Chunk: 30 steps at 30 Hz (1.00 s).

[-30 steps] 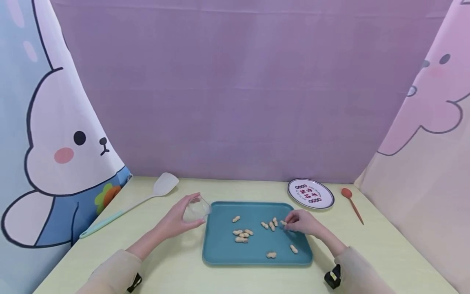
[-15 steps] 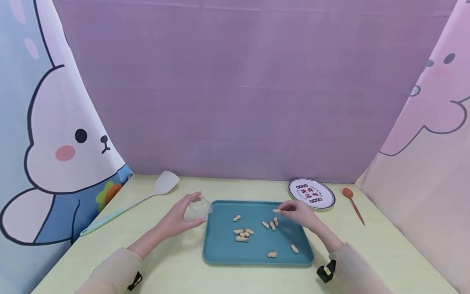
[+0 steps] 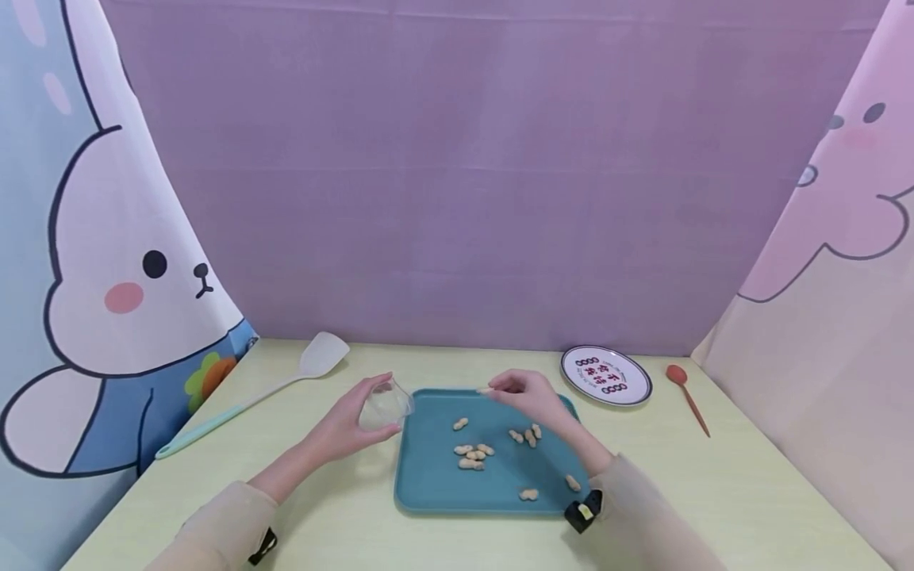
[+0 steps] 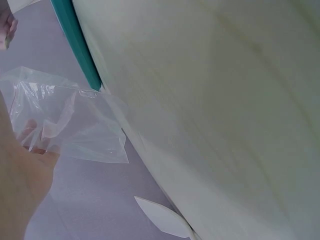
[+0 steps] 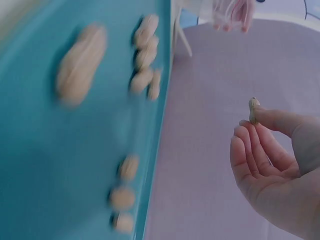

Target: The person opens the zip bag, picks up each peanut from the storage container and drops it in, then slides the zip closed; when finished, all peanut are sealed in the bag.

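My left hand (image 3: 353,420) holds a clear plastic bag (image 4: 75,120), its fingers and thumb spreading the bag beside the tray's left edge. Between the thumb and fingertips of my right hand (image 3: 531,396) is one peanut (image 5: 253,111), raised over the back of the tray. The blue-green tray (image 3: 428,492) carries more unshelled peanuts. Several lie bunched left of its middle, with a single peanut (image 3: 460,424) behind them. A small group of peanuts (image 3: 528,436) sits below my right hand, and two separate ones lie toward the front right.
A white spatula (image 3: 321,357) with a mint handle lies at the back left. A patterned white plate (image 3: 605,376) rests at the back right, beside a red-brown spoon (image 3: 676,375). A purple cloth (image 3: 457,174) hangs behind the table.
My right hand has lifted a peanut from the tray's right side and carried it up and left, toward the bag. The left hand and bag stay in nearly the same place.
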Tool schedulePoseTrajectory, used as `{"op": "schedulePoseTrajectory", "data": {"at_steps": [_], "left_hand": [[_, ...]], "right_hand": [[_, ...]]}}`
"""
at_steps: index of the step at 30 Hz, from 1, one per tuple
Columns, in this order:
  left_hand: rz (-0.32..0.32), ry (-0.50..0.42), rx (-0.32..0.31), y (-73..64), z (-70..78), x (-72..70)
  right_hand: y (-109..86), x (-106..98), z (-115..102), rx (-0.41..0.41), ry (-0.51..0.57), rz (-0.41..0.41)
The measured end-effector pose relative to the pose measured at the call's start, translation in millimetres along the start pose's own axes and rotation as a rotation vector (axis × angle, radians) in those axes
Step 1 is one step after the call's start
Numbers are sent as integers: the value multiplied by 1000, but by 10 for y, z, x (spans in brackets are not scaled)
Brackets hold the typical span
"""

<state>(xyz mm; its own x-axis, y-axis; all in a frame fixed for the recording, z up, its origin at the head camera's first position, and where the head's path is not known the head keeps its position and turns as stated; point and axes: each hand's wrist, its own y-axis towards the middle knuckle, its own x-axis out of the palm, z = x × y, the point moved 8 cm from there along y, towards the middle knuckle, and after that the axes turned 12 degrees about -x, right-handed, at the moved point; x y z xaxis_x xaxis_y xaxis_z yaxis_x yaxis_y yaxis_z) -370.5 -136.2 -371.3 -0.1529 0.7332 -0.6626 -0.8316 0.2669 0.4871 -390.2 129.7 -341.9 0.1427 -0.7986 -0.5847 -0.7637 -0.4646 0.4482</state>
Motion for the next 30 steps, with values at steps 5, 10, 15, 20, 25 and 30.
{"op": "schedulePoseTrajectory", "data": {"at_steps": [5, 10, 15, 20, 25, 30], "left_hand": [[-2, 0, -12, -11, -5, -6], [1, 10, -7, -26, -13, -4], [7, 17, -1, -21, -16, -8], [-6, 2, -17, -7, -8, -7], [-22, -8, -19, 1, 2, 1], [-14, -34, -15, 1, 19, -14]], "right_hand": [[173, 226, -80, -33, 57, 24], [321, 461, -295, -75, 84, 16], [438, 681, -420, -106, 88, -26], [506, 817, -488, -115, 108, -53], [541, 887, -509, -100, 110, -60], [546, 931, -531, -98, 105, -73]]}}
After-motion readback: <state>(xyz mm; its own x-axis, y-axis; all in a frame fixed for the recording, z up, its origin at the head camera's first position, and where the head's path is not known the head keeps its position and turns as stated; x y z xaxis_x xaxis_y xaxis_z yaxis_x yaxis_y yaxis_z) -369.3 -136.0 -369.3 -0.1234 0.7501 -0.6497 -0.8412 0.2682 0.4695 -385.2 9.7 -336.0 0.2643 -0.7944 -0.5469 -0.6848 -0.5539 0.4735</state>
